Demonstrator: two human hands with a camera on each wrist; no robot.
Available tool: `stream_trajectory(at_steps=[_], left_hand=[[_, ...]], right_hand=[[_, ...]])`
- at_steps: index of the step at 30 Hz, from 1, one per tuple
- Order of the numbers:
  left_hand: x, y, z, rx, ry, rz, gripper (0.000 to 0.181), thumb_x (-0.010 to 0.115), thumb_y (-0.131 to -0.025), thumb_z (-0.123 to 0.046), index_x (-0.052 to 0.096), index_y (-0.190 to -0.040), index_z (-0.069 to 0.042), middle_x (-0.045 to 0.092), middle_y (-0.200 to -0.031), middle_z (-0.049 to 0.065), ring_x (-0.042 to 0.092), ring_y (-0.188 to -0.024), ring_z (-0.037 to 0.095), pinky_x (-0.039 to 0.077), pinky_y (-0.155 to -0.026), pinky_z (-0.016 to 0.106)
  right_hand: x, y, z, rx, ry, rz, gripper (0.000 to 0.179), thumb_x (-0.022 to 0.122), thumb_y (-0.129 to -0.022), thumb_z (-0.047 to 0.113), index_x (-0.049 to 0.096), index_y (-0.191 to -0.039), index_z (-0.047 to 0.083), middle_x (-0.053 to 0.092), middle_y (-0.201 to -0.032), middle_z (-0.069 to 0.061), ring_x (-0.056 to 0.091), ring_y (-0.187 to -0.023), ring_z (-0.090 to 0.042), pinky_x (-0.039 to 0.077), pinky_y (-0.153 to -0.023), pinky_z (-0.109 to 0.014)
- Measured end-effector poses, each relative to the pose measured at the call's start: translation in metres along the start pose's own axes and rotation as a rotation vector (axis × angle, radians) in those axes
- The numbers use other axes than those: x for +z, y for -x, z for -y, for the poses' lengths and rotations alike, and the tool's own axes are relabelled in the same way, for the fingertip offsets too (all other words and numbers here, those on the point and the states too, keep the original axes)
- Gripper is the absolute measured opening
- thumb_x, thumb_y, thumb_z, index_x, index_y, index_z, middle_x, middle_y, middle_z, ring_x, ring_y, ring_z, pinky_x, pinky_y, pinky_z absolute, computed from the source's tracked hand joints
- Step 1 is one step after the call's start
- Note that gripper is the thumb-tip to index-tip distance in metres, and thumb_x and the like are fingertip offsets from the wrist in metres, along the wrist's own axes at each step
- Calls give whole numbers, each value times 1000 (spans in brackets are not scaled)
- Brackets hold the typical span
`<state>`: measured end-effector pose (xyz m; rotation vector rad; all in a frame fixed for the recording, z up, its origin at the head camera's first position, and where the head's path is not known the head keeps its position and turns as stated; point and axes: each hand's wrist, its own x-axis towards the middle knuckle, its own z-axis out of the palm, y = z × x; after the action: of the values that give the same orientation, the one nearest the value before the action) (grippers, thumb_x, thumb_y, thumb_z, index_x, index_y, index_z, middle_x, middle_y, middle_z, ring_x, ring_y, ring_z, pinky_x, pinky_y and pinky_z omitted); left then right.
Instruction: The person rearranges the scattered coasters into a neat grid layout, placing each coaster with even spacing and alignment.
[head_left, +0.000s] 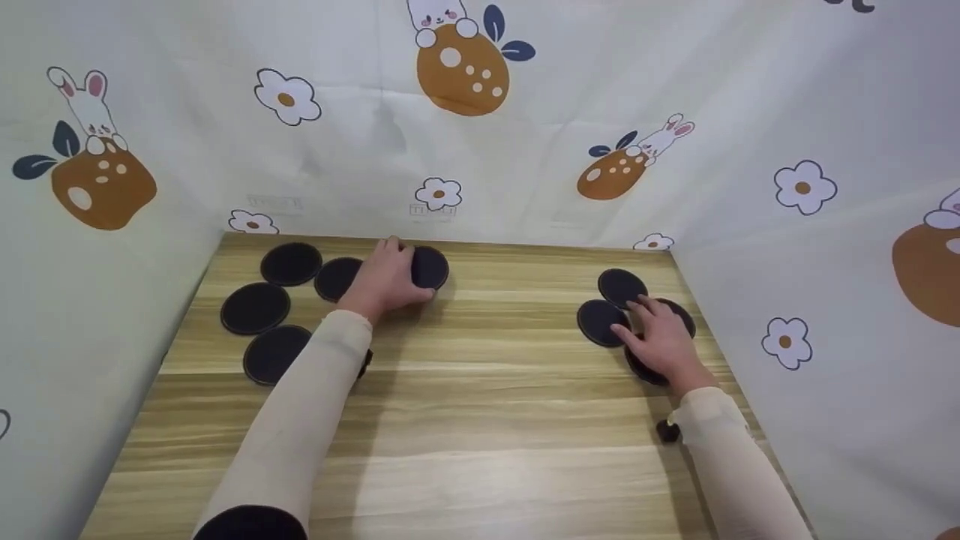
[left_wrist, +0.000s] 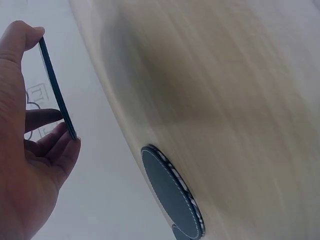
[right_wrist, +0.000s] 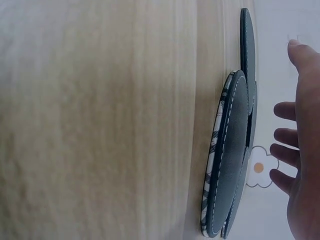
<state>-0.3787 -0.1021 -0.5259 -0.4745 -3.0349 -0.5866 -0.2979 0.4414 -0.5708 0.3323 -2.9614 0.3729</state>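
My left hand (head_left: 382, 281) pinches a round black coaster (head_left: 430, 268) by its rim, near the far edge of the table. In the left wrist view that coaster (left_wrist: 57, 90) shows edge-on between thumb and fingers, raised off the wood. Several like it lie flat to the left, the closest one (head_left: 336, 279) partly behind the hand. My right hand (head_left: 664, 341) hovers with spread fingers over a cluster of black coasters (head_left: 600, 322) on the right. The right wrist view shows nothing in its grasp; a coaster (right_wrist: 232, 155) there has pale stitching and a checked side edge.
The wood-grain table (head_left: 480, 420) stretches between the two groups of coasters. A pale curtain (head_left: 360, 150) printed with rabbits and flowers rises behind the table and along both sides. More coasters (head_left: 255, 308) lie near the left table edge.
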Motion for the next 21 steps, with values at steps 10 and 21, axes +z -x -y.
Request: stream_trajectory(at_steps=[10, 21], left_hand=[[1, -14, -6, -7, 46, -28, 102, 83, -81, -54, 53, -156, 9, 45, -155, 29, 43, -143, 45, 43, -122, 58], [6, -21, -7, -57, 65, -32, 99, 84, -83, -54, 56, -153, 10, 46, -153, 27, 43, -141, 43, 44, -121, 55]], right_hand=[[0, 2, -2, 0, -3, -5, 78, 64, -107, 60, 59, -156, 0, 46, -165, -31, 44, -149, -59, 33, -122, -75], [2, 2, 1, 4, -19, -2, 76, 63, -108, 60, 60, -156, 2, 45, -167, -29, 41, -152, -58, 32, -123, -74]])
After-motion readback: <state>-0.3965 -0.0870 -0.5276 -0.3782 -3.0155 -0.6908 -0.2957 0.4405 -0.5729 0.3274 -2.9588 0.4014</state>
